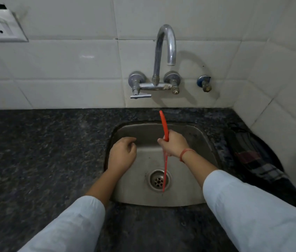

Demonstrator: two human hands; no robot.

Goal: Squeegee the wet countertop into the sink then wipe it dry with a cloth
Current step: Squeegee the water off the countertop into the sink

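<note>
Granite countertop, steel sink, red squeegee

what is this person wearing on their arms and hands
The left sleeve and right sleeve are loose, pale bluish-white cloth ending partway down the forearm. The left hand and right hand are bare, no gloves; a red thread band circles the right wrist.

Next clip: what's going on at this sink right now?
A person holds a red squeegee in the right hand, edge-on above the steel sink, its lower end over the drain. The left hand is empty, loosely curled, at the sink's left rim. A dark checked cloth lies on the countertop right of the sink.
</note>
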